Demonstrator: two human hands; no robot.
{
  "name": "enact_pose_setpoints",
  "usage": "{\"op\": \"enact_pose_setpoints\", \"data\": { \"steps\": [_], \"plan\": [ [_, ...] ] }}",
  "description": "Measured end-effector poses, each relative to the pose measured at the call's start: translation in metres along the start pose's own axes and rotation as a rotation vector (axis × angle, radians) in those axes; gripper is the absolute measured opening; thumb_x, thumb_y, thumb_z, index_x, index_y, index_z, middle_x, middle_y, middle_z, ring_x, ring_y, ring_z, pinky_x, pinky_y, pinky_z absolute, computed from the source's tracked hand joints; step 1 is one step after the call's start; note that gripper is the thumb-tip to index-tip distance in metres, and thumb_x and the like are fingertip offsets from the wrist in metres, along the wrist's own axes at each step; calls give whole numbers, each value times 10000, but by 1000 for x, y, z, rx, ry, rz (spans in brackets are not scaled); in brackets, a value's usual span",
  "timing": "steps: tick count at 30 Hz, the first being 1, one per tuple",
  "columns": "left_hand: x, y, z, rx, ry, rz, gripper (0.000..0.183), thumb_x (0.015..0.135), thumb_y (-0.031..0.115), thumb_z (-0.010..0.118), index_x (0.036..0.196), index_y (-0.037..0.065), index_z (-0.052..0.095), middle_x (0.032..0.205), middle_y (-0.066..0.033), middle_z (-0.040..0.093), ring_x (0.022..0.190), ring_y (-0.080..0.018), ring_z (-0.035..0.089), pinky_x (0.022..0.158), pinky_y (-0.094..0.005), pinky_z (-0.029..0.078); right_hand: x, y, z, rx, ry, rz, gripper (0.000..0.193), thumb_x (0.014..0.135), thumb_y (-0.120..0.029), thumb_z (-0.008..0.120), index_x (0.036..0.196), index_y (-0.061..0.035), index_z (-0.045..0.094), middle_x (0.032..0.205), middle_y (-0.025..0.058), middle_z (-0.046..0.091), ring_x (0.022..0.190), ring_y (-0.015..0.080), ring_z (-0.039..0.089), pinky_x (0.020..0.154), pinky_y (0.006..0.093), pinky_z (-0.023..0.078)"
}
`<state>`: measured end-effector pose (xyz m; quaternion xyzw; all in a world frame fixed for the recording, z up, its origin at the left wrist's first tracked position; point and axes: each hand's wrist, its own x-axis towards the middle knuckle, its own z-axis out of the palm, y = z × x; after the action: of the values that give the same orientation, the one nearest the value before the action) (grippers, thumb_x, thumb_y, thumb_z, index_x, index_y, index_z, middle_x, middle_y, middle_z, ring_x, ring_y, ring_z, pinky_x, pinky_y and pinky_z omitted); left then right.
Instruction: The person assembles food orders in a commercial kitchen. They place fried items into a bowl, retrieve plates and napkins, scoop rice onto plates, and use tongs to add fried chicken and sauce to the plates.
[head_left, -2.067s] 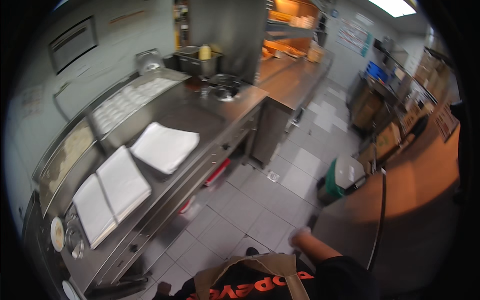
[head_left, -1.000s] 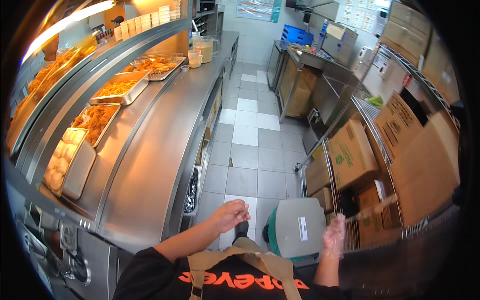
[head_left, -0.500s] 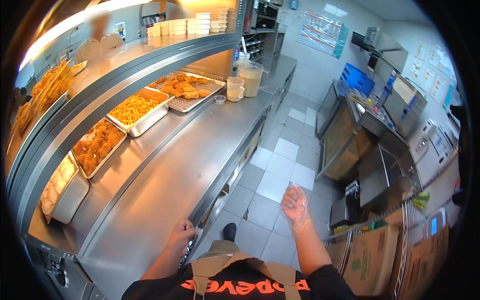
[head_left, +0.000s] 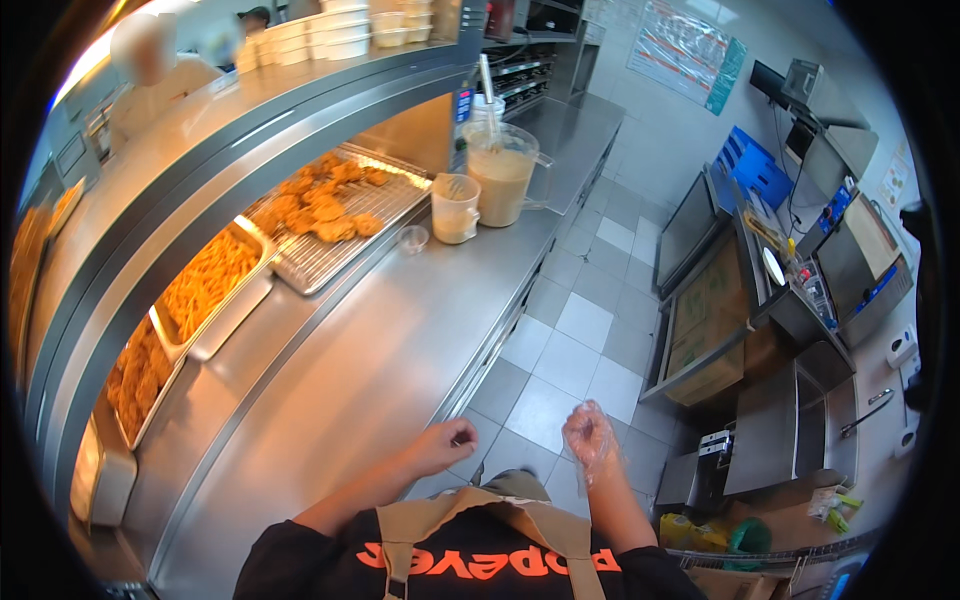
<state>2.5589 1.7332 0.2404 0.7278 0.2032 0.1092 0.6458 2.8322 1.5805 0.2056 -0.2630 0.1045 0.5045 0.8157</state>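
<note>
My left hand (head_left: 447, 444) is bare, its fingers curled shut, and it hovers at the front edge of the long steel counter (head_left: 380, 350), holding nothing. My right hand (head_left: 590, 440) wears a thin clear glove and hangs over the tiled floor (head_left: 575, 330), fingers loosely bent with nothing in them. Farther along the counter lie a wire tray of fried chicken pieces (head_left: 330, 215) and a pan of fries (head_left: 205, 285). A small white tub (head_left: 455, 208) and a large clear jug of tan liquid (head_left: 500, 175) stand at the counter's far end.
A steel pass shelf (head_left: 200, 130) arches over the food pans, with stacked white containers (head_left: 330, 25) on top and a person in white (head_left: 150, 70) behind it. Steel cabinets, brown cardboard boxes (head_left: 710, 320) and blue crates (head_left: 745, 165) line the right side of the aisle.
The view has swung from the aisle and boxes toward the hot counter. My left hand has come up beside the counter edge and my gloved right hand has drawn in close to my body.
</note>
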Motion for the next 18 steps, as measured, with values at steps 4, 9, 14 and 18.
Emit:
{"op": "enact_pose_setpoints", "data": {
  "steps": [4, 9, 14, 18],
  "plan": [
    [67, -17, 20, -42, -84, -83, 136, 889, 158, 609, 929, 38, 561, 817, -22, 583, 795, -97, 563, 724, -251, 460, 56, -54, -53, -92, 108, 43, 192, 778, 55, 574, 901, -87, 534, 760, 39, 525, 636, 156, 529, 560, 240, 444],
    [141, -101, 36, -257, 19, -199, 212, 902, 214, 622, 985, 22, 590, 890, -59, 628, 817, -125, 591, 746, -267, 474, 152, -163, -45, -438, 74, 2, 313, 792, -18, 620, 1089, -87, 550, 1126, 99, 587, 979, 245, 587, 778, 348, 500],
    [180, -181, 33, -243, 317, -621, 251, 891, 264, 652, 967, 30, 603, 936, -61, 647, 869, -149, 611, 820, -285, 476, 248, -237, -16, -661, -42, 124, 340, 826, -143, 648, 1155, -113, 566, 1147, 45, 603, 1009, 199, 583, 864, 351, 440],
    [249, -190, 20, -107, 255, -845, 249, 889, 263, 653, 967, 32, 603, 935, -60, 646, 861, -149, 608, 819, -287, 475, 316, -261, -20, -909, -85, 168, 248, 844, -189, 647, 1084, -133, 619, 1044, 25, 634, 921, 163, 604, 790, 322, 445]
  ]
}}
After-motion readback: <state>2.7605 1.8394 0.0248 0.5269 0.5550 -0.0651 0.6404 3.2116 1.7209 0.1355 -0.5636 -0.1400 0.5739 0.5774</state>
